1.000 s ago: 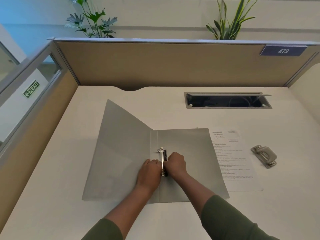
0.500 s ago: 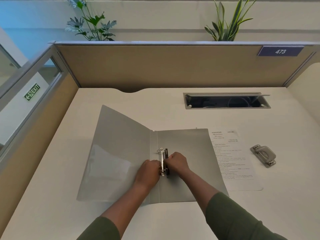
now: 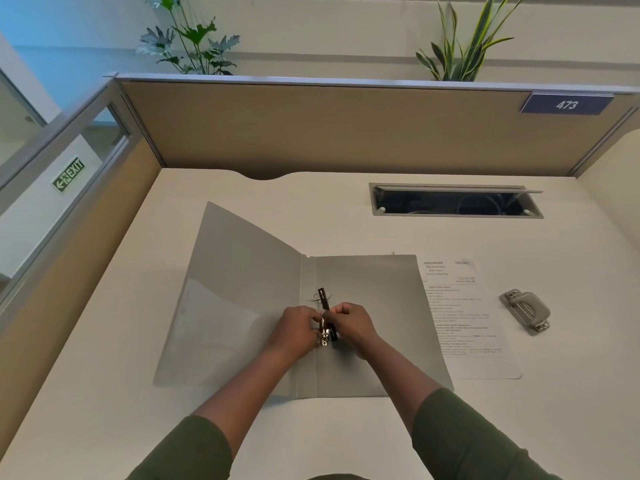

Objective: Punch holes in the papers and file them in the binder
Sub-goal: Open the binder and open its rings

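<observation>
A grey binder (image 3: 374, 306) lies open on the desk, its left cover raised at a slant. Along the spine sits the metal ring mechanism (image 3: 324, 318) with a black clamp bar tilted up. My left hand (image 3: 297, 330) pinches the mechanism from the left. My right hand (image 3: 350, 325) grips it from the right, fingers closed on the bar. A printed paper (image 3: 471, 320) lies flat just right of the binder, partly under its right cover. A grey metal hole punch (image 3: 525, 311) rests on the desk further right.
A cable slot (image 3: 455, 202) is cut into the desk (image 3: 104, 393) behind the paper. Beige partition walls (image 3: 311, 129) close the desk at the back and both sides. Two plants stand behind the partition.
The binder's left cover has dropped lower and further left. The black clamp bar has tilted up from the ring mechanism. Both hands stay on the mechanism.
</observation>
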